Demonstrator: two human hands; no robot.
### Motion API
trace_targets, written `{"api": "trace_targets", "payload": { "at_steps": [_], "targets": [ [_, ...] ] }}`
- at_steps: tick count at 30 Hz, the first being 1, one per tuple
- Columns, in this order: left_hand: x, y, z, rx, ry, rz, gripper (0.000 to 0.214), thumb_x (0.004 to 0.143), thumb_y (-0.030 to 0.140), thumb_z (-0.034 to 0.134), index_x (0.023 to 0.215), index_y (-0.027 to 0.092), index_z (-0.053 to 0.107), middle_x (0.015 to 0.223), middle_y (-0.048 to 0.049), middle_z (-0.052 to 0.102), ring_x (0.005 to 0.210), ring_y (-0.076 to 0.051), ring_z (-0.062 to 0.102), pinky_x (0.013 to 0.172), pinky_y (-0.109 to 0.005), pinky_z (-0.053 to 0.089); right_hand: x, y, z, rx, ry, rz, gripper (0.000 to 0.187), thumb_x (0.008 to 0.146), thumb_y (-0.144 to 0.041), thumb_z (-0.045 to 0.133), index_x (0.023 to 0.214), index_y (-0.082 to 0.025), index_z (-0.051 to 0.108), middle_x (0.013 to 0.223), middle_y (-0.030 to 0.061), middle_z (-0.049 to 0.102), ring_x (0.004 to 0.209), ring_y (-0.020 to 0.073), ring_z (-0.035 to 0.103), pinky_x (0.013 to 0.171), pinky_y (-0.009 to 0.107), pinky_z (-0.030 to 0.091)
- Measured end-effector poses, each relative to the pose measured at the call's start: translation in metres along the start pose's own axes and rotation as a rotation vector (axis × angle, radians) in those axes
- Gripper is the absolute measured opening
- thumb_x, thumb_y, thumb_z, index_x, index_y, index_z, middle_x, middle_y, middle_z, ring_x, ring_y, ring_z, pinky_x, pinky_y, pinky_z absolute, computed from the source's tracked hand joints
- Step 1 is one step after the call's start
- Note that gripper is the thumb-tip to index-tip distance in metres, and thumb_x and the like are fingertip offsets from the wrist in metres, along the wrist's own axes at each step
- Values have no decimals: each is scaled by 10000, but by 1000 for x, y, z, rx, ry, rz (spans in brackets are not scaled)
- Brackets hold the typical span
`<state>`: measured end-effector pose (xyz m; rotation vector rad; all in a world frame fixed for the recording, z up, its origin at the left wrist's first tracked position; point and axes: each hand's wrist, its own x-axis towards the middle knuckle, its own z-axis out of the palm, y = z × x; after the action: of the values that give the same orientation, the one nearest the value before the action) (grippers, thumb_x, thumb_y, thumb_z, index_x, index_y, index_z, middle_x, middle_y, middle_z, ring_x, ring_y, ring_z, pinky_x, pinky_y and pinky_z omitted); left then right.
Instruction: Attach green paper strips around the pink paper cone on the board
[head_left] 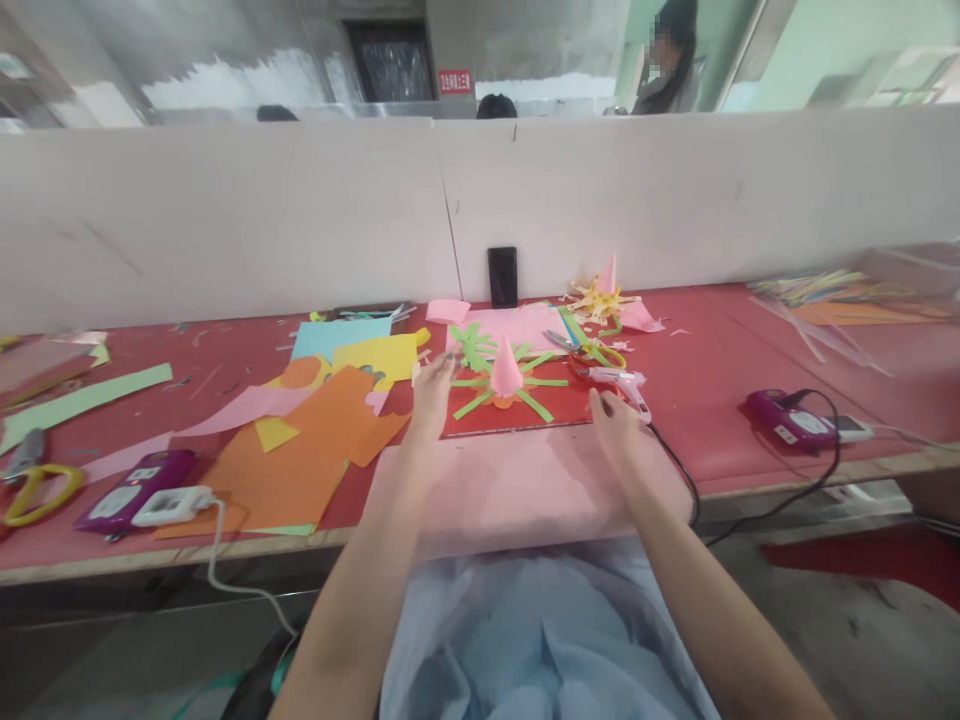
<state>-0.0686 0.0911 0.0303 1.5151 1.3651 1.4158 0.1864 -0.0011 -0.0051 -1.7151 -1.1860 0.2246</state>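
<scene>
A pink paper cone [505, 372] stands on an orange scalloped paper base with green strips spreading outward, all on a red board [480, 421]. My left hand [433, 388] is at the board's left side, its fingers loosely extended close to a fringed green paper cutout [472, 347]; whether they touch it is unclear. At the board's right edge, my right hand [616, 428] has its fingers curled together, and what is between them is hidden. A pink-and-white glue gun [621, 380] lies just beyond it, beside scissors [596, 352] with orange-yellow handles.
Orange sheets [289, 470] and yellow paper [375, 356] lie to the left, with more scissors [34, 480]. Purple power boxes [135, 492] with cords sit on both sides. A finished-looking paper cone piece [606, 285] and a phone [502, 277] stand near the white partition [300, 220].
</scene>
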Motion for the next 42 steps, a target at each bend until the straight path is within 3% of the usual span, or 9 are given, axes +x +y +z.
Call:
{"api": "trace_targets", "payload": {
  "at_steps": [4, 7, 9, 13, 19, 24, 31, 37, 42],
  "targets": [
    [-25, -12, 5, -344, 13, -180, 266, 818, 317, 561, 998, 164, 682, 1119, -101, 669, 1084, -191, 603, 936, -338, 486, -17, -31, 34, 216, -254, -72, 460, 848, -544, 344, 567, -199, 460, 513, -11, 471, 517, 112, 408, 517, 230, 320],
    [-30, -16, 10, -362, -78, -229, 313, 673, 341, 716, 913, 141, 701, 997, -89, 702, 975, -199, 643, 903, -359, 497, -25, -43, 52, 354, -451, -161, 467, 842, -568, 377, 605, -188, 510, 510, -21, 468, 491, 100, 424, 519, 221, 327],
    [-32, -14, 14, -310, -195, -208, 404, 581, 327, 781, 934, 148, 700, 919, -60, 706, 905, -187, 650, 886, -352, 495, -26, -43, 55, 452, -498, -118, 469, 841, -589, 384, 653, -188, 538, 515, -25, 476, 472, 97, 427, 508, 221, 333],
    [-39, -3, 17, -173, -411, -140, 544, 547, 291, 803, 1062, 188, 662, 771, 11, 662, 812, -148, 635, 853, -307, 486, -20, -38, 55, 550, -452, -9, 432, 773, -617, 495, 716, -193, 555, 570, -24, 521, 469, 93, 418, 485, 223, 343],
    [-49, 7, 18, -167, -575, -161, 565, 613, 289, 757, 1147, 184, 606, 764, 3, 641, 795, -166, 631, 738, -284, 505, -17, -36, 57, 543, -494, -108, 402, 722, -584, 571, 759, -185, 607, 743, 18, 617, 548, 100, 454, 538, 240, 377],
    [-50, 8, 19, -155, -620, -169, 572, 623, 275, 750, 1163, 172, 591, 804, -16, 662, 784, -169, 632, 728, -289, 501, -19, -37, 55, 507, -479, -124, 393, 728, -579, 562, 665, -192, 571, 609, -21, 525, 500, 89, 376, 502, 238, 325],
    [-49, -2, 20, -94, -647, -123, 456, 648, 273, 728, 1084, 178, 635, 911, -58, 675, 873, -192, 634, 792, -322, 483, -13, -35, 53, 532, -393, 27, 405, 684, -590, 593, 662, -186, 587, 535, -26, 510, 480, 97, 383, 469, 239, 317],
    [-52, -3, 20, -29, -673, -100, 383, 674, 304, 714, 1035, 191, 656, 851, -37, 672, 799, -168, 631, 781, -326, 481, -10, -30, 52, 576, -287, 93, 389, 696, -571, 600, 694, -182, 601, 570, -21, 544, 464, 89, 393, 454, 235, 313],
    [-54, -1, 20, 6, -674, -76, 393, 690, 292, 694, 1068, 192, 648, 795, -25, 670, 755, -158, 633, 761, -309, 483, -11, -32, 50, 600, -320, 115, 376, 703, -556, 606, 756, -184, 610, 459, -60, 442, 402, 89, 362, 411, 232, 277]
  ]
}}
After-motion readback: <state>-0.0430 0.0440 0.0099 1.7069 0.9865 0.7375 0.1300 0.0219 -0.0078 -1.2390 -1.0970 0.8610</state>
